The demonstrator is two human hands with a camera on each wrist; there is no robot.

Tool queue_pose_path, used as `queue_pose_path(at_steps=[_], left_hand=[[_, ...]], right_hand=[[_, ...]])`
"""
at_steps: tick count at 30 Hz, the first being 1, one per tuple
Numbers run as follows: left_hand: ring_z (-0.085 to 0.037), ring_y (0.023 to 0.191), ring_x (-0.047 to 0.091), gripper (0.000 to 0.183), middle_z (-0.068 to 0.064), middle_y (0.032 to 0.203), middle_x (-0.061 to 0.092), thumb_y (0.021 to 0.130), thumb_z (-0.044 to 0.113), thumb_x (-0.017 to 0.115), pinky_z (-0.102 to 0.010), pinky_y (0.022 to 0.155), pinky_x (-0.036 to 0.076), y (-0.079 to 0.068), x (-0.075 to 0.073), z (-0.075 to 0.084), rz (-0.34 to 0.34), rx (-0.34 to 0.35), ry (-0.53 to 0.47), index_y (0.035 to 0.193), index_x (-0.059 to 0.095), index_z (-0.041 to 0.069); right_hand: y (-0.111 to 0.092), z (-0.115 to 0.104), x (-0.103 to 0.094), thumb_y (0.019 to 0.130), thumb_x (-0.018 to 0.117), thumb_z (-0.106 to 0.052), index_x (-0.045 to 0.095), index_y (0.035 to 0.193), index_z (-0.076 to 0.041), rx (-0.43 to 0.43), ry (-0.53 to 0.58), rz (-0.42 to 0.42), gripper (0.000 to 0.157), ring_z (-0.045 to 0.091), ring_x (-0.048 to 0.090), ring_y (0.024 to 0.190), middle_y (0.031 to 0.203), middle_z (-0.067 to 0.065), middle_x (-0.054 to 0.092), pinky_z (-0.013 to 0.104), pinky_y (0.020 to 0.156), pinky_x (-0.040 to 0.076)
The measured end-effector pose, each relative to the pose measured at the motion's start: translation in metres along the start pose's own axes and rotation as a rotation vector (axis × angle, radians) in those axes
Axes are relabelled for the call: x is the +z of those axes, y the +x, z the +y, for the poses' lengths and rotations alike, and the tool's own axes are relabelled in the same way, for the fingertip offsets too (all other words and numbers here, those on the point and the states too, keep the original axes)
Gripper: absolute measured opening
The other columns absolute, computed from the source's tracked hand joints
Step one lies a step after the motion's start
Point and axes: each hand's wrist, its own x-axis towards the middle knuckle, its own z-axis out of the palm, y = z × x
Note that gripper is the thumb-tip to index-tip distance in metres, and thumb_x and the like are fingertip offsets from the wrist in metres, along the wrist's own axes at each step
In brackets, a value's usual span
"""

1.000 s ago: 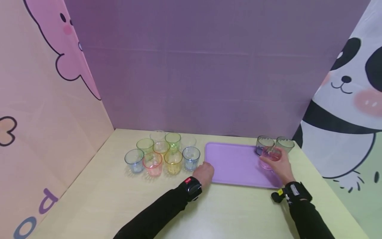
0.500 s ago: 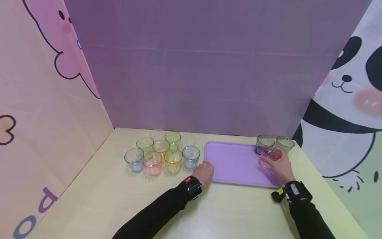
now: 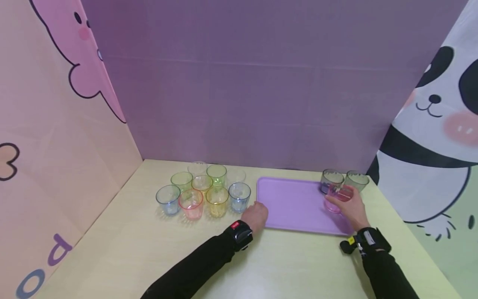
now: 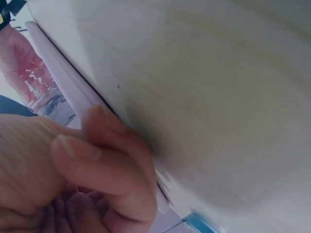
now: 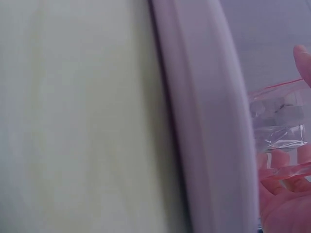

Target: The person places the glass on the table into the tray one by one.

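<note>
Motion since half a second ago: none visible.
Right hand [image 3: 352, 210]: fingers pinch the pink glass [image 3: 332, 205] at the tray's [image 3: 293, 205] right end; base contact unclear.
Left hand [image 3: 255, 216]: fingers curled at the tray's left edge; grip hidden.
Red wristband label [image 3: 235, 225]: too small to read.
Wall letter [image 3: 30, 283]: blue "o", lower left.

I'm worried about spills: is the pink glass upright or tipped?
Upright: in the head view, the pink glass has its rim on top, held by the right hand.
</note>
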Motion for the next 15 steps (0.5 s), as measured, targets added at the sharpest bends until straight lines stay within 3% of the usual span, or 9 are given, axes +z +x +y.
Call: queue_pose_path(at_steps=[7,15], left_hand=[[-0.02,0.055,0.059,0.011,-0.011,0.075,0.061,0.082,0.002,0.054,-0.03,0.043,0.048,-0.001,-0.002,0.0,0.019,0.022,0.021,0.084,0.064,-0.003],[-0.022,0.058,0.06,0.016,-0.013,0.078,0.061,0.084,0.003,0.052,-0.032,0.046,0.049,0.001,-0.001,0.002,-0.031,-0.021,-0.005,0.091,0.063,-0.007]], right_hand=[[-0.002,-0.004,-0.003,0.077,0.065,-0.049,0.016,0.142,-0.004,-0.044,-0.027,0.042,0.094,0.037,0.039,0.12,0.135,0.024,0.036,0.051,0.096,0.035],[-0.002,-0.011,-0.008,0.083,0.049,-0.058,0.02,0.143,-0.006,0.008,-0.018,0.088,0.084,0.038,0.033,0.125,0.142,0.021,0.03,0.054,0.098,0.032]])
